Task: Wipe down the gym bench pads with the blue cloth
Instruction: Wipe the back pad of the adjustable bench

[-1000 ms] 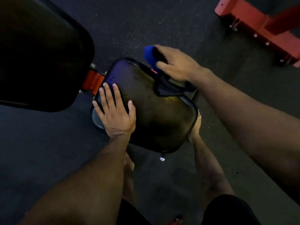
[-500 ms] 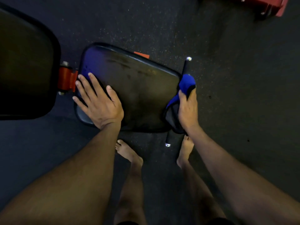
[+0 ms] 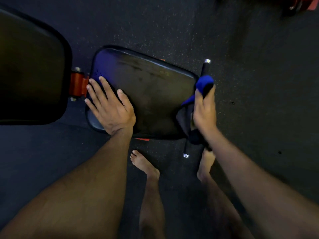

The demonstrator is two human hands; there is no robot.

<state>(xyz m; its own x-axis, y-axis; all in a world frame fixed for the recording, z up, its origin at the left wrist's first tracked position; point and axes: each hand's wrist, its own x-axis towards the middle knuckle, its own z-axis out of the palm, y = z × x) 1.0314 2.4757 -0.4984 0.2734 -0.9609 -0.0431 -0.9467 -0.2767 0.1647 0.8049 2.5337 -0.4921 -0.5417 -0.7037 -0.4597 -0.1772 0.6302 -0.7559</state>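
- My left hand lies flat on the seat pad, palm down at the pad's left end; fingers are straight and spread, holding nothing, with the fingertips reaching toward the pad's left edge.
- My right hand is at the pad's right edge, fingers curled round the blue cloth.
- The blue cloth is bunched: one bright fold sticks up past my fingertips, and the rest hangs dark along the pad's right edge beneath my palm.
- The seat pad is black, rounded at the corners, and shows dull streaks across its top surface.
- An orange hinge bracket joins the seat pad to the larger back pad, which fills the left of the view.
- A black bar with metal end caps runs just beside the pad's right edge; the cloth and my right hand cover its middle.
- My bare feet stand on the dark speckled floor, near the pad's close edge.
- A red frame part shows at the top right corner, well apart from the bench.
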